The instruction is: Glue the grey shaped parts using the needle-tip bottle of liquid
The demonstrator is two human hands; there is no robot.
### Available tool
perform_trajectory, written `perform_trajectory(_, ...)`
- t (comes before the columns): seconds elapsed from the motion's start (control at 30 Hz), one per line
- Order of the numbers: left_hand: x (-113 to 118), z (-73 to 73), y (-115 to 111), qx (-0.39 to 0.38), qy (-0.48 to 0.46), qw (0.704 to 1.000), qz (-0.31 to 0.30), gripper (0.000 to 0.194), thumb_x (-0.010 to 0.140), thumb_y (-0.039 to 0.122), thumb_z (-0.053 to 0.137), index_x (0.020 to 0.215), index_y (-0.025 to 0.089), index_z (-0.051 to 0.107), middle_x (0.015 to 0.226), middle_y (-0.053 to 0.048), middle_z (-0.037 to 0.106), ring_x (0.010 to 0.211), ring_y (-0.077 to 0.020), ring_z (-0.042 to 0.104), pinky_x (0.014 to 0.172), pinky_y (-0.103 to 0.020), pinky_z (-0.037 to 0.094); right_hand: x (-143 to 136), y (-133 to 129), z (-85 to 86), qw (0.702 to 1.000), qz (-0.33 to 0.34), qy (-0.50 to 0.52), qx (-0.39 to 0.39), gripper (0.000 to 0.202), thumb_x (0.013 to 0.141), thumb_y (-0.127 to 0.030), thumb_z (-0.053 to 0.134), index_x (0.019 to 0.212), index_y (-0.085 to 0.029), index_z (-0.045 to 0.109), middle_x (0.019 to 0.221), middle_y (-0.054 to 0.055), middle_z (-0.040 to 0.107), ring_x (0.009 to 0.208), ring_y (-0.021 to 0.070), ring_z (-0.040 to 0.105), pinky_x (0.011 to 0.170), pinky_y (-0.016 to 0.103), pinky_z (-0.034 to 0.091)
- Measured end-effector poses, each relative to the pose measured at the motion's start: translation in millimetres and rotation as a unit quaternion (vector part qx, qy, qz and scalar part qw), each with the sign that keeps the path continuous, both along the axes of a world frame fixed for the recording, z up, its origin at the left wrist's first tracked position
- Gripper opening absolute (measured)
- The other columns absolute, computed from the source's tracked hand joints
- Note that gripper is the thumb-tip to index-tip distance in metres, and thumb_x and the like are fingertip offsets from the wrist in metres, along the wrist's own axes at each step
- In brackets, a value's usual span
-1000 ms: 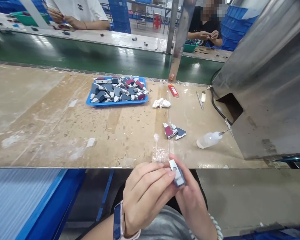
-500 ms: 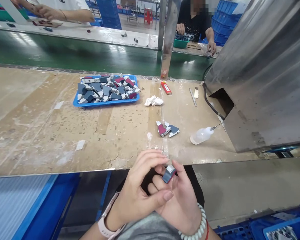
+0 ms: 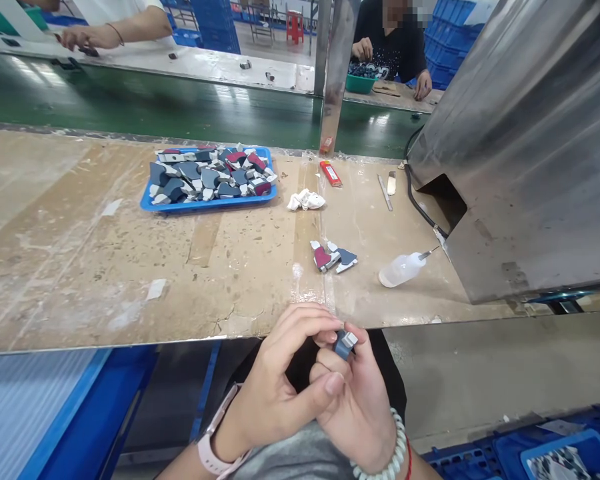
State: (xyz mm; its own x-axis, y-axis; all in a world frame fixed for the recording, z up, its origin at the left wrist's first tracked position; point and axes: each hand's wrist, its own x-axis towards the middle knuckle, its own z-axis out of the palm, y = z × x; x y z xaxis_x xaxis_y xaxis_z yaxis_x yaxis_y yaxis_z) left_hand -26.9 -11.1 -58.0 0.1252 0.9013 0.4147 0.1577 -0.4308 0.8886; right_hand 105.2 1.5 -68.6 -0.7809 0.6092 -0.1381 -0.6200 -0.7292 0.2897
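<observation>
My right hand [image 3: 357, 407] is closed round a small dark blue-grey and white plastic-looking piece [image 3: 344, 345], pinched between thumb and curled fingers. My left hand [image 3: 285, 373] is cupped beside it, thumb apart from the fingers. Its fingertips come up to the piece's edge; whether they touch it I cannot tell. The left thumb lies over the right hand's curled fingers. On the table ahead lie a maroon and white piece [image 3: 322, 257] and a blue-grey and white piece [image 3: 347, 259], side by side. A clear squeeze bottle [image 3: 403, 270] with a needle tip rests on its side to their right.
A blue tray [image 3: 205, 205] heaped with similar pieces stands on the table. Near it are a crumpled white tissue [image 3: 306, 199], a red lighter [image 3: 331, 173] and a thin metal blade [image 3: 385, 193]. A metal housing [image 3: 530, 167] rises at right. Two people work beyond the green belt [image 3: 180, 100].
The piece has turned in my right hand, so its white end now faces up and right. Both hands stay close together. Across the belt, a co-worker's hand has moved left.
</observation>
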Motion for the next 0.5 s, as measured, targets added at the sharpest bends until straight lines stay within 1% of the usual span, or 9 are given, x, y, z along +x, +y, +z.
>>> perform_trajectory(0.13,0.5,-1.1,0.0,0.0,-0.004,1.0,0.004,0.04,0.092,0.043,0.065,0.126,0.021,0.06,0.111,-0.01,0.065,0.113,-0.0266,0.057,0.098,-0.042,0.047,-1.3,-1.8,2.2,1.0,-0.002,-0.012,-0.01,0.028,0.085,-0.026,0.078,0.078,-0.014,0.054,0.051,-0.014,0.018,0.045,0.0032,0.026,0.047,0.007,0.033)
perform_trajectory(0.27,0.9,1.1,0.1,0.0,-0.002,1.0,0.003,0.038,0.092,0.039,0.065,0.126,0.021,0.06,0.11,-0.01,0.065,0.107,-0.0263,0.059,0.093,-0.041,0.05,-1.0,-2.2,3.2,0.999,-0.001,-0.04,-0.019,0.029,0.084,-0.027,0.078,0.078,-0.014,0.054,0.05,-0.014,0.018,0.044,0.0032,0.025,0.045,0.007,0.031)
perform_trajectory(0.33,0.7,3.1,-0.9,-0.011,0.003,1.0,0.006,0.039,0.091,0.038,0.066,0.126,0.022,0.06,0.109,-0.009,0.065,0.103,-0.0246,0.06,0.091,-0.039,0.051,-1.0,-1.9,3.2,0.998,0.005,-0.061,-0.007,0.029,0.084,-0.03,0.078,0.077,-0.015,0.054,0.049,-0.014,0.018,0.043,0.0036,0.022,0.043,0.009,0.029)
perform_trajectory(0.4,0.4,4.8,-2.4,-0.026,0.013,1.0,0.011,0.04,0.09,0.038,0.068,0.126,0.022,0.06,0.106,-0.008,0.065,0.099,-0.0234,0.06,0.089,-0.038,0.051,-1.4,-1.5,2.9,0.996,0.004,-0.086,0.01,0.033,0.083,-0.038,0.077,0.075,-0.016,0.053,0.049,-0.014,0.018,0.042,0.0042,0.019,0.042,0.011,0.028)
perform_trajectory(0.47,0.2,5.8,-4.0,-0.041,0.025,0.999,0.013,0.041,0.089,0.039,0.069,0.125,0.022,0.06,0.104,-0.008,0.065,0.098,-0.0234,0.06,0.088,-0.038,0.051,-2.2,-1.2,2.4,0.994,-0.002,-0.105,0.023,0.037,0.082,-0.043,0.077,0.073,-0.017,0.052,0.049,-0.014,0.018,0.043,0.0047,0.017,0.043,0.012,0.028)
perform_trajectory(0.5,0.1,6.0,-4.5,-0.046,0.029,0.998,0.013,0.041,0.088,0.039,0.069,0.125,0.022,0.06,0.105,-0.008,0.064,0.099,-0.0237,0.06,0.088,-0.038,0.051,-2.6,-1.2,2.2,0.994,-0.005,-0.107,0.026,0.038,0.081,-0.043,0.078,0.073,-0.018,0.051,0.048,-0.014,0.018,0.043,0.0048,0.017,0.043,0.012,0.028)
